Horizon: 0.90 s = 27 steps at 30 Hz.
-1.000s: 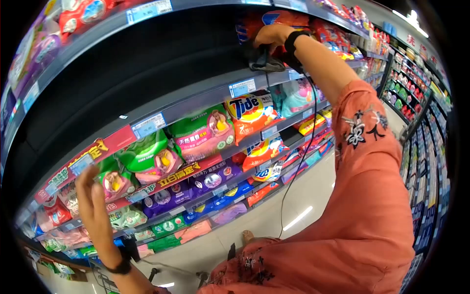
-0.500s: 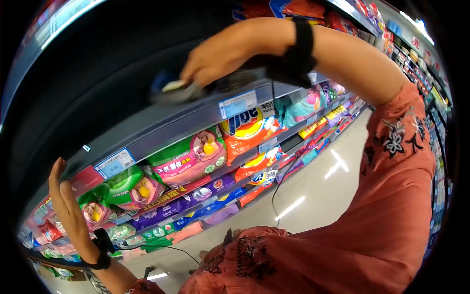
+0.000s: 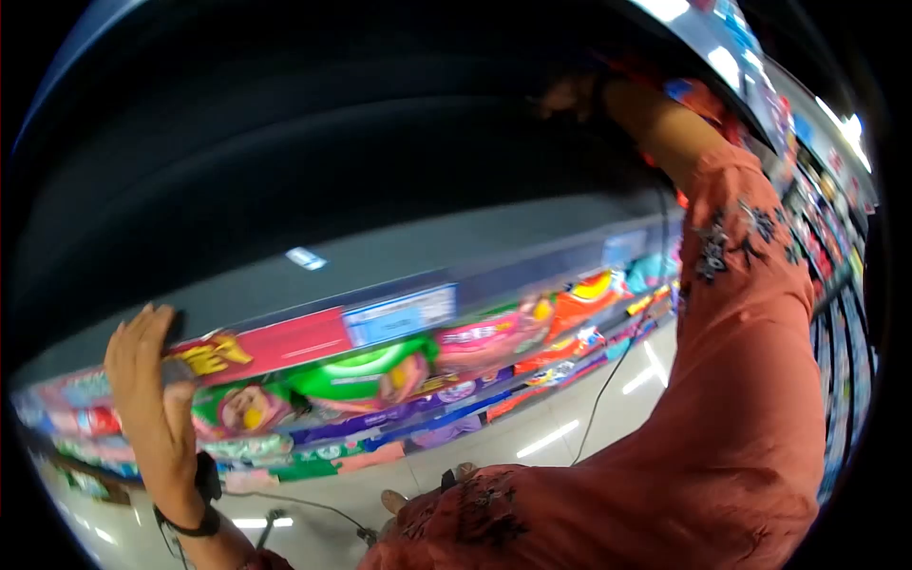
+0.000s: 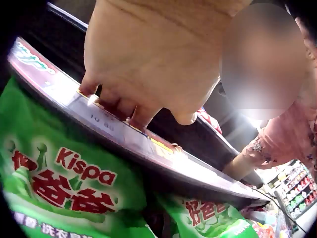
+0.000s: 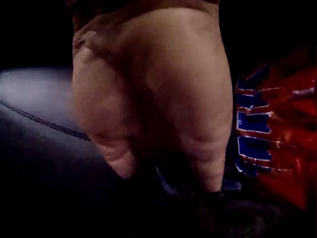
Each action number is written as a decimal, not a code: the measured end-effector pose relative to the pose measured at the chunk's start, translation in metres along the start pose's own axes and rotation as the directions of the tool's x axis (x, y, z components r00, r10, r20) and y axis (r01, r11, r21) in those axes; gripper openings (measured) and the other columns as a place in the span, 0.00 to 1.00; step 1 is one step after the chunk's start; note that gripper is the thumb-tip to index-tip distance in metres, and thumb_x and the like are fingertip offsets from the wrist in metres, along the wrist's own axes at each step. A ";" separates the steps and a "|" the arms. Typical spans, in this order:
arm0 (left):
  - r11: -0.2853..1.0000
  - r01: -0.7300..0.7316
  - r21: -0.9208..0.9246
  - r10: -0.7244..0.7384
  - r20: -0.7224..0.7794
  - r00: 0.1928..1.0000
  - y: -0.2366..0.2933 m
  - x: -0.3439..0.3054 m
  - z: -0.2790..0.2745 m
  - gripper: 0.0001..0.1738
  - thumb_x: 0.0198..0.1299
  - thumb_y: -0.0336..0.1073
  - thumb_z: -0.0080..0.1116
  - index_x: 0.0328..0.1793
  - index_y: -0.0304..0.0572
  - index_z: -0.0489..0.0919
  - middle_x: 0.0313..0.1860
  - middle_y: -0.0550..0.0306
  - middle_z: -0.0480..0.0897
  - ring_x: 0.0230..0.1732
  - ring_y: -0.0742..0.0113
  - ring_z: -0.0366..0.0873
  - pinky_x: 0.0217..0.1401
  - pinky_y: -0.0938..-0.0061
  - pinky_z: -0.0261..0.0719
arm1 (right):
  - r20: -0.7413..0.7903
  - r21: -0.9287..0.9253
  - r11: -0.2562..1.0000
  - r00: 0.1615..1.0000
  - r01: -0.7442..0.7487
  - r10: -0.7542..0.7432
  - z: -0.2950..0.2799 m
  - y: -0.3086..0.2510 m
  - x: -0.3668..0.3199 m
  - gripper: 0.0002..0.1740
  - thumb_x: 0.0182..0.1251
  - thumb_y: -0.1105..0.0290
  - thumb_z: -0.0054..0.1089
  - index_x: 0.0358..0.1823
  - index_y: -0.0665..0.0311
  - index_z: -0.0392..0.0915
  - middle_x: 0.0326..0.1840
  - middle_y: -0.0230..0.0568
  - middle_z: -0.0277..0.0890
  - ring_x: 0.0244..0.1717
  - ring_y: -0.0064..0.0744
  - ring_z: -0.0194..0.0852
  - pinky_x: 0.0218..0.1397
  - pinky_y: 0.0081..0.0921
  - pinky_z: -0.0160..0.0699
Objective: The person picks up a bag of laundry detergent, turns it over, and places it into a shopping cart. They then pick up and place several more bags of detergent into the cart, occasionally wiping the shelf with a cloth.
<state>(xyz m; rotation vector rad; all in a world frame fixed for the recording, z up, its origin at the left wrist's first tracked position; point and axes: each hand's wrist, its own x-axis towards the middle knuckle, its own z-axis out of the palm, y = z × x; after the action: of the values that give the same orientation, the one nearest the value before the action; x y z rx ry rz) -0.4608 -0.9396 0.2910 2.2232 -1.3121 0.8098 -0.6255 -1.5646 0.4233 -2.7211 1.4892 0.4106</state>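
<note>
Dark grey, the shelf [image 3: 418, 242] carries a small white tag [image 3: 306, 258] near its front edge. The left hand [image 3: 147, 380] rests at that edge toward the left end, fingers extended and thumb apart, above green Kispa bags [image 4: 74, 181]. Deep toward the back and the right end, the right hand [image 3: 570, 98] has thumb and fingers bent round a dark cloth [image 5: 237, 210], its outline mostly lost in shadow. Just beside the hand is a red-and-blue bag [image 5: 290, 144].
</note>
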 end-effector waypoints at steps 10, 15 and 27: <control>0.998 0.004 0.056 0.005 -0.165 0.986 -0.067 -0.007 -0.010 0.40 0.70 0.68 0.43 0.63 0.36 0.78 0.62 0.43 0.80 0.70 0.43 0.72 0.79 0.46 0.57 | -0.018 -0.057 0.926 0.927 0.373 -0.374 0.003 -0.181 -0.087 0.40 0.69 0.51 0.58 0.82 0.47 0.60 0.85 0.46 0.54 0.86 0.46 0.45 0.85 0.44 0.46; 0.998 -0.051 -0.034 0.043 -0.214 0.976 -0.087 -0.016 -0.010 0.42 0.64 0.71 0.48 0.62 0.37 0.79 0.58 0.44 0.81 0.68 0.45 0.74 0.77 0.45 0.58 | -0.018 -0.148 0.808 0.816 0.570 -0.578 -0.002 -0.337 -0.117 0.38 0.70 0.54 0.54 0.82 0.47 0.60 0.86 0.46 0.51 0.87 0.47 0.42 0.86 0.45 0.41; 0.998 -0.016 -0.066 0.002 -0.209 0.978 -0.126 -0.036 -0.022 0.41 0.55 0.65 0.62 0.63 0.40 0.79 0.61 0.49 0.80 0.69 0.47 0.73 0.78 0.47 0.56 | -0.005 -0.179 0.653 0.663 0.736 -0.749 -0.016 -0.614 -0.178 0.39 0.71 0.53 0.52 0.83 0.42 0.56 0.88 0.44 0.45 0.88 0.48 0.38 0.85 0.49 0.43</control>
<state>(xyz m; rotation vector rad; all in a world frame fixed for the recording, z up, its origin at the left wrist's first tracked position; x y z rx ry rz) -0.3685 -0.8458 0.2741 2.0198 -1.2305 0.9595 -0.2042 -1.0845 0.4102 -3.1706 0.2123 0.3879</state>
